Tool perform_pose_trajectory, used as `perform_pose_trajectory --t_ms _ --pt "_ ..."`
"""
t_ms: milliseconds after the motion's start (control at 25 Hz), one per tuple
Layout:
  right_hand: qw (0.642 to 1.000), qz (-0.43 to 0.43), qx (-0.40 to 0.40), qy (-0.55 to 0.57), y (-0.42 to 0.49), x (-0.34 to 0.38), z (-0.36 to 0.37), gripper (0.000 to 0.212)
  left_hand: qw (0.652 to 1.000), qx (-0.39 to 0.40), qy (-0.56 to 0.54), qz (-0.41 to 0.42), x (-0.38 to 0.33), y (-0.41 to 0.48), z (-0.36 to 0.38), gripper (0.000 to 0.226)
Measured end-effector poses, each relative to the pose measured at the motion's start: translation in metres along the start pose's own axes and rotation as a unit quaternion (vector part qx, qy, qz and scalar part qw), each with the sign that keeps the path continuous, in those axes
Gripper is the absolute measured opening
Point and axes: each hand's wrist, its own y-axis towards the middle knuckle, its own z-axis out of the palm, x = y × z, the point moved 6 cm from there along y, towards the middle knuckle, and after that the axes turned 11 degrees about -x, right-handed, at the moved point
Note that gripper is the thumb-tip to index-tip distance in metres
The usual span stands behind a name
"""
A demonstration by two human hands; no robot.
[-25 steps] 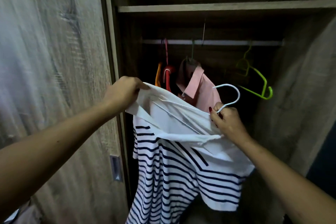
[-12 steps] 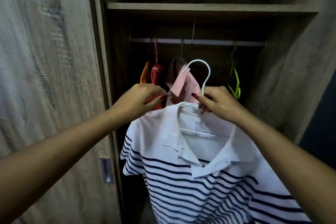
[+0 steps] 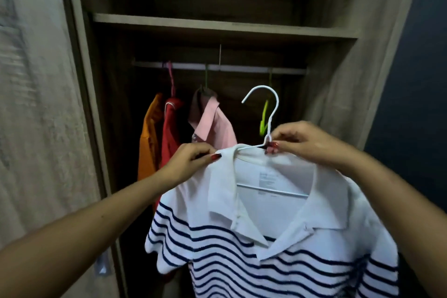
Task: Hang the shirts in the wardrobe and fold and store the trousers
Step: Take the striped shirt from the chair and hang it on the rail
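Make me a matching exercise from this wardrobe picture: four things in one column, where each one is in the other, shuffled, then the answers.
1 striped shirt
2 pink shirt
3 green hanger
4 orange shirt

A farthest left in the wardrobe
B bare on the rail
C on the white hanger, held in front, not yet hung
D between the red shirt and the green hanger

Pairs: 1-C, 2-D, 3-B, 4-A

Your striped shirt (image 3: 278,249), white with navy bands, sits on a white hanger (image 3: 262,86), collar open, in front of the open wardrobe (image 3: 217,24) and below its rail (image 3: 217,68). Your left hand (image 3: 191,162) pinches the collar and your right hand (image 3: 307,143) grips the hanger's neck. An orange shirt (image 3: 147,143), a red shirt (image 3: 170,133) and a pink shirt (image 3: 212,126) hang on the rail.
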Motion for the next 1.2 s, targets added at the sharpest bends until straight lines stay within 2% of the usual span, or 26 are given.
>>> perform_pose_trajectory --t_ms 80,200,320,400,480,600,640,720,800,880,1000,1120,1200 --pt "0.997 0.039 0.056 -0.046 -0.017 -0.013 -0.025 0.018 1.000 -0.004 -0.026 -0.006 0.005 0.011 0.005 0.027" --pt "0.989 0.070 0.017 -0.128 -0.037 -0.026 -0.056 0.032 0.997 -0.001 -0.067 -0.026 0.017 0.023 0.014 0.024" --pt "0.994 0.097 0.041 -0.040 -0.053 -0.027 -0.050 0.022 0.994 0.022 -0.096 -0.039 0.027 0.030 0.025 0.020" --pt "0.995 0.098 0.009 0.026 -0.061 -0.023 -0.051 0.016 0.993 0.067 -0.094 -0.024 0.022 0.036 0.033 0.023" --pt "0.991 0.108 -0.035 0.075 -0.069 -0.020 -0.059 0.015 0.994 0.077 -0.070 0.025 0.017 0.050 0.036 0.035" --pt "0.968 0.181 -0.091 0.146 -0.080 -0.022 -0.070 0.015 0.985 0.009 0.093 0.142 0.017 0.077 0.031 0.041" --pt "0.957 0.211 -0.103 0.170 -0.082 -0.024 -0.074 0.017 0.967 0.004 0.176 0.184 0.018 0.084 0.034 0.046" --pt "0.939 0.253 -0.117 0.202 -0.087 -0.023 -0.079 0.021 0.911 0.050 0.327 0.248 0.020 0.089 0.047 0.055" --pt "0.931 0.272 -0.116 0.214 -0.092 -0.020 -0.083 0.023 0.872 0.062 0.392 0.287 0.024 0.090 0.052 0.053" --pt "0.925 0.284 -0.112 0.224 -0.096 -0.018 -0.086 0.024 0.850 0.033 0.421 0.316 0.024 0.089 0.043 0.046" --pt "0.917 0.296 -0.120 0.237 -0.099 -0.018 -0.085 0.025 0.846 0.005 0.450 0.285 0.035 0.085 0.020 0.034" --pt "0.910 0.311 -0.132 0.240 -0.095 -0.021 -0.080 0.023 0.858 -0.059 0.488 0.147 0.050 0.088 -0.007 0.016" --pt "0.902 0.326 -0.153 0.239 -0.092 -0.027 -0.081 0.021 0.864 -0.095 0.491 0.060 0.051 0.095 -0.013 0.027"
